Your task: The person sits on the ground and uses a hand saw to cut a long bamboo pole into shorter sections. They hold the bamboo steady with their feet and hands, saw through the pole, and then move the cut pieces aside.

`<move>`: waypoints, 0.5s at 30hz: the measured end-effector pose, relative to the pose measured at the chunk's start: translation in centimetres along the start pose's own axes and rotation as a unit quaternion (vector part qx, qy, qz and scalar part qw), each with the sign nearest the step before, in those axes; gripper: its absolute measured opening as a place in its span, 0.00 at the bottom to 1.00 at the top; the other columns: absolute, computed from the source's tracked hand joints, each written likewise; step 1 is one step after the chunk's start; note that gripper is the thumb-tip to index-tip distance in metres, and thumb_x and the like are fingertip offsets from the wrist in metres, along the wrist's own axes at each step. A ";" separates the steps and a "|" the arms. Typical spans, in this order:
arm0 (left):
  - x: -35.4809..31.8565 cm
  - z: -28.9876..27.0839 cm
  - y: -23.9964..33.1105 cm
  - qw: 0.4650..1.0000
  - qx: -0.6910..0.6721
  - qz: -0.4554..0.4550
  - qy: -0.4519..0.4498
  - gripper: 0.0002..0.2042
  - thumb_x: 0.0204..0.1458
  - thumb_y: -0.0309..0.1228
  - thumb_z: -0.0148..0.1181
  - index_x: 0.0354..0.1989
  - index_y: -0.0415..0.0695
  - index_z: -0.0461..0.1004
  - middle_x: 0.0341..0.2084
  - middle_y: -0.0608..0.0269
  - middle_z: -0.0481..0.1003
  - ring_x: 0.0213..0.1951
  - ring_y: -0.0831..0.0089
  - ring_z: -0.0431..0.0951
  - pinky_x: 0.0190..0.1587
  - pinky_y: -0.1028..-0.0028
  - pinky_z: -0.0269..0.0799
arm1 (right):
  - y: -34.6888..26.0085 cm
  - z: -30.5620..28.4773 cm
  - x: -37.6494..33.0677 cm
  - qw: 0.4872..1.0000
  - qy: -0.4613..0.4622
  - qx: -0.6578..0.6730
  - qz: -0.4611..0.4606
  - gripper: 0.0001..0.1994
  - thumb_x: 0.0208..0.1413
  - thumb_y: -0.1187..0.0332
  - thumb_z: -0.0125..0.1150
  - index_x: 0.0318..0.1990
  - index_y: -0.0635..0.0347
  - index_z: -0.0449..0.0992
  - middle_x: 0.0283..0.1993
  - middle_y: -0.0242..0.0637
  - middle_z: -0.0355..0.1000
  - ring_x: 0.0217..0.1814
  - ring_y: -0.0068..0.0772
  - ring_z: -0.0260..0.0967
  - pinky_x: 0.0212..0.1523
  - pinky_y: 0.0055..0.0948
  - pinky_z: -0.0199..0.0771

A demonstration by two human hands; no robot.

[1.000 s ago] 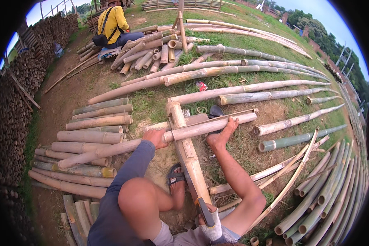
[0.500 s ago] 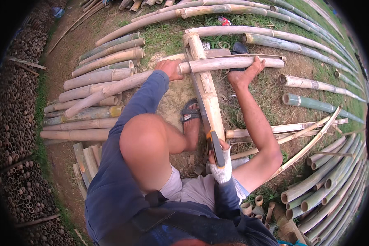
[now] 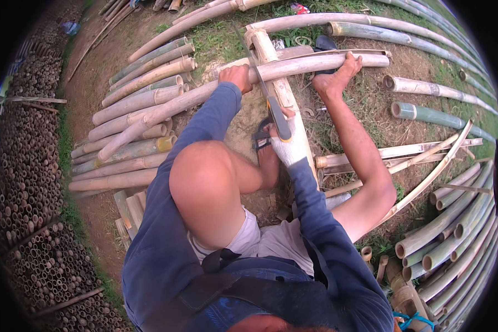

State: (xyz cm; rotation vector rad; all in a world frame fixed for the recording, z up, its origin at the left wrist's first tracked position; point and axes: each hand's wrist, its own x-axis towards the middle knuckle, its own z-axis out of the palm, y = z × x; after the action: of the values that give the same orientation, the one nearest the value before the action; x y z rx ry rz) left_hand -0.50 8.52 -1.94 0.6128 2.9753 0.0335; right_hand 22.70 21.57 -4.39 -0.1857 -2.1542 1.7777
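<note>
No packages, labels, signs or screens visible

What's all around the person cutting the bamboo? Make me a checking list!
Surface: bare dirt ground with patches of grass.
Job's things: long bamboo pole lying across a thicker log; saw with its blade on the pole.
Clutter: loose poles piled at left, short offcuts, more poles at right.
Grippers: left hand grips the pole; gloved right hand holds the saw; a bare foot presses on the pole.
Cables: nothing seen.
Surroundings: stacked bamboo wall at far left.
</note>
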 end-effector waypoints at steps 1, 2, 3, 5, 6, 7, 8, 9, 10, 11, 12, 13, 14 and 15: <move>0.2 -0.3 -0.1 1.000 -0.003 0.004 0.004 0.24 0.43 0.40 0.75 0.49 0.44 0.79 0.43 0.44 0.84 0.49 0.46 0.84 0.54 0.53 0.79 | -0.8 -1.5 -3.0 0.998 0.017 -0.017 -0.059 0.25 0.54 0.79 0.61 0.62 0.66 0.69 0.52 0.49 0.74 0.57 0.46 0.73 0.61 0.36 0.72; 0.1 -0.3 0.0 1.000 -0.008 0.007 0.000 0.24 0.43 0.40 0.75 0.49 0.44 0.79 0.43 0.44 0.84 0.48 0.46 0.85 0.54 0.53 0.79 | -1.4 -3.3 -6.3 0.995 0.011 -0.069 -0.073 0.25 0.55 0.80 0.59 0.63 0.68 0.69 0.54 0.49 0.73 0.59 0.45 0.71 0.62 0.36 0.71; 0.1 -0.5 0.0 1.000 -0.006 0.010 -0.015 0.24 0.43 0.40 0.75 0.49 0.44 0.80 0.43 0.44 0.84 0.48 0.46 0.85 0.53 0.53 0.79 | -2.4 -5.2 -10.5 0.998 -0.001 -0.036 -0.041 0.27 0.55 0.81 0.57 0.65 0.66 0.68 0.56 0.48 0.71 0.60 0.45 0.71 0.63 0.35 0.70; 0.0 -0.6 0.2 0.999 -0.012 0.016 -0.029 0.23 0.44 0.38 0.75 0.50 0.44 0.80 0.44 0.44 0.84 0.49 0.47 0.84 0.55 0.54 0.79 | -3.4 -7.6 -16.1 0.993 0.017 -0.085 -0.081 0.28 0.55 0.81 0.57 0.65 0.66 0.66 0.54 0.46 0.70 0.52 0.38 0.71 0.58 0.33 0.71; 0.0 -0.6 0.2 1.000 -0.009 0.014 -0.022 0.22 0.45 0.37 0.75 0.49 0.44 0.81 0.45 0.45 0.84 0.51 0.48 0.84 0.56 0.56 0.79 | -4.1 -8.7 -18.5 0.990 0.010 -0.135 -0.042 0.28 0.54 0.81 0.58 0.66 0.65 0.66 0.53 0.45 0.69 0.48 0.35 0.72 0.55 0.32 0.72; -0.2 -0.6 0.2 0.999 -0.005 0.009 -0.039 0.22 0.45 0.36 0.75 0.49 0.44 0.81 0.45 0.45 0.84 0.51 0.49 0.84 0.56 0.56 0.79 | -4.2 -8.8 -19.2 0.991 -0.008 -0.136 -0.004 0.28 0.54 0.80 0.58 0.65 0.65 0.66 0.53 0.45 0.69 0.48 0.35 0.72 0.55 0.32 0.72; -0.1 -0.7 0.1 0.999 0.000 0.012 -0.036 0.21 0.45 0.36 0.74 0.49 0.44 0.81 0.45 0.45 0.84 0.51 0.49 0.84 0.56 0.56 0.79 | -4.4 -8.5 -18.7 0.992 0.001 -0.126 -0.001 0.28 0.54 0.80 0.58 0.65 0.65 0.66 0.53 0.45 0.69 0.48 0.35 0.72 0.55 0.32 0.72; -0.3 -0.6 0.1 0.999 0.004 0.015 -0.030 0.21 0.46 0.35 0.74 0.49 0.44 0.81 0.45 0.45 0.84 0.51 0.49 0.85 0.56 0.56 0.79 | -4.3 -7.6 -17.3 0.995 0.002 -0.102 0.001 0.28 0.54 0.80 0.59 0.65 0.65 0.66 0.54 0.46 0.69 0.50 0.37 0.72 0.56 0.33 0.72; -0.2 -0.6 0.0 1.000 0.002 0.014 -0.028 0.23 0.45 0.37 0.75 0.50 0.43 0.80 0.44 0.44 0.84 0.50 0.48 0.84 0.56 0.55 0.79 | -3.7 -6.1 -14.0 0.994 0.026 -0.083 -0.060 0.27 0.55 0.79 0.59 0.65 0.65 0.67 0.55 0.46 0.70 0.52 0.40 0.72 0.57 0.34 0.72; -0.3 -0.6 -0.1 0.999 -0.003 0.014 -0.030 0.24 0.44 0.39 0.75 0.50 0.43 0.80 0.44 0.44 0.84 0.49 0.47 0.84 0.55 0.54 0.79 | -3.2 -4.3 -10.0 0.996 0.026 -0.048 -0.076 0.27 0.55 0.79 0.60 0.64 0.65 0.67 0.56 0.46 0.71 0.54 0.43 0.73 0.59 0.35 0.72; -0.4 -0.5 -0.1 0.999 -0.006 0.012 -0.036 0.25 0.43 0.40 0.75 0.51 0.43 0.79 0.44 0.44 0.84 0.49 0.46 0.84 0.54 0.53 0.79 | -2.9 -2.5 -6.1 0.995 0.021 -0.069 -0.068 0.26 0.56 0.78 0.61 0.64 0.65 0.68 0.57 0.47 0.71 0.55 0.46 0.74 0.60 0.37 0.72; -0.5 -0.5 -0.1 0.999 -0.009 0.014 -0.031 0.25 0.43 0.40 0.75 0.51 0.44 0.79 0.44 0.44 0.84 0.49 0.46 0.84 0.55 0.53 0.79 | -2.4 -0.9 -2.2 0.998 -0.004 0.022 0.053 0.26 0.56 0.78 0.61 0.63 0.63 0.68 0.54 0.47 0.73 0.55 0.45 0.74 0.59 0.36 0.73; -0.6 -0.6 -0.1 1.000 -0.008 0.013 -0.025 0.25 0.43 0.40 0.75 0.51 0.44 0.79 0.44 0.44 0.84 0.49 0.46 0.84 0.55 0.53 0.79 | -2.0 0.6 1.1 0.998 -0.005 0.018 0.066 0.25 0.55 0.77 0.61 0.63 0.63 0.69 0.52 0.49 0.74 0.54 0.46 0.75 0.57 0.36 0.74; -0.7 -0.7 -0.1 1.000 -0.006 0.016 -0.020 0.25 0.43 0.40 0.75 0.51 0.44 0.79 0.44 0.44 0.84 0.49 0.46 0.84 0.55 0.53 0.79 | -1.7 1.6 3.4 1.000 0.009 0.027 0.007 0.25 0.55 0.77 0.61 0.62 0.63 0.70 0.51 0.50 0.75 0.54 0.47 0.75 0.55 0.36 0.74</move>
State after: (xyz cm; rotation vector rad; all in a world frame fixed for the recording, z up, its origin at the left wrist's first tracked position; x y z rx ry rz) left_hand 0.01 8.18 -1.13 0.6509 2.9250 0.0418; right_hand 19.23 20.81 -2.40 -0.2045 -2.0942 1.8331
